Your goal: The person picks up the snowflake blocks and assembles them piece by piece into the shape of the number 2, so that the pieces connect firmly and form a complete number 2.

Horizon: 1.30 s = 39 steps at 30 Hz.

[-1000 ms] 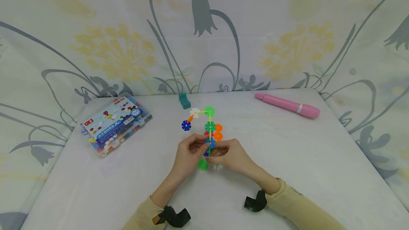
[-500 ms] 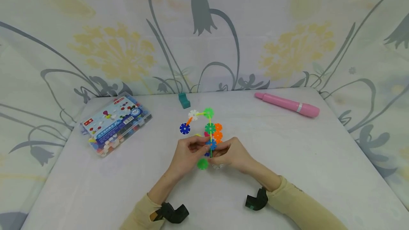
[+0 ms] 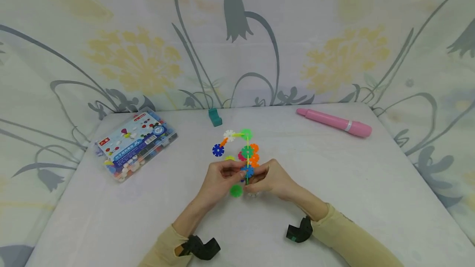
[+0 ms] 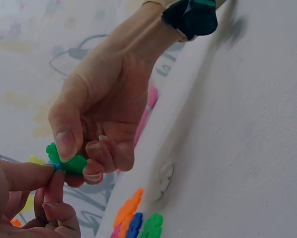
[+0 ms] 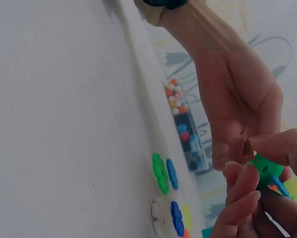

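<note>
A structure of coloured snowflake discs (image 3: 246, 151) stands up from between my two hands over the middle of the white table (image 3: 334, 184). My left hand (image 3: 222, 178) and right hand (image 3: 268, 178) both pinch its lower end from either side. In the left wrist view the fingertips of both hands meet on a green disc (image 4: 68, 162). The right wrist view shows the same green disc (image 5: 266, 170) pinched between them. A loose green disc (image 3: 235, 191) and a white disc (image 3: 253, 194) lie on the table just under the hands.
A clear plastic box of discs (image 3: 135, 144) lies at the left. At the back right lies a pink marker-like tube (image 3: 334, 122), and a small teal block (image 3: 215, 117) sits at the back middle. A flowered cloth hangs behind the table.
The disc structure and both hands have shifted slightly to the right and lower. The grip is the same.
</note>
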### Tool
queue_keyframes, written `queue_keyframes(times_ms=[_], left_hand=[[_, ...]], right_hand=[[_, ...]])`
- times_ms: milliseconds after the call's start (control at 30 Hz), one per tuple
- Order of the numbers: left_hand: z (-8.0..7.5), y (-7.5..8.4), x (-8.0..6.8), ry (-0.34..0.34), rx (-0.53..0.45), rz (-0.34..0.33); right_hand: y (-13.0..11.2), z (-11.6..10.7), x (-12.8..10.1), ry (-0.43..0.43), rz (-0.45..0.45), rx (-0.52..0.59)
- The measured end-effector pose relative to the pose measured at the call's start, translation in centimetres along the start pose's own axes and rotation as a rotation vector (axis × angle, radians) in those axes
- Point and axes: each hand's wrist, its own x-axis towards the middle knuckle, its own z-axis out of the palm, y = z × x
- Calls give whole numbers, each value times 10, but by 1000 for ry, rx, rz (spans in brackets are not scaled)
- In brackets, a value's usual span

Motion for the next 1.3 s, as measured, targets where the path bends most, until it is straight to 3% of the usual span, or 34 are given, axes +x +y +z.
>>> queue_keyframes(times_ms=[233, 400, 567, 733, 967, 1133, 1300], left_hand=[[2, 0, 0, 13, 74, 22], [2, -2, -1, 57, 127, 39], [2, -3, -2, 75, 116, 51], [3, -4, -1, 25, 78, 62], [3, -2, -1, -84, 3, 25], [4, 0, -1, -50, 15, 23], [0, 0, 1, 19, 71, 31]], right_hand=[[-2, -10, 0, -88, 10, -109], [-4, -16, 2, 0, -6, -162], [-5, -17, 2, 40, -41, -136], [-6, -17, 1, 80, -56, -92], [-9, -20, 1, 108, -38, -23], [-10, -24, 2, 81, -35, -32], [-15, -39, 3, 118, -54, -165]])
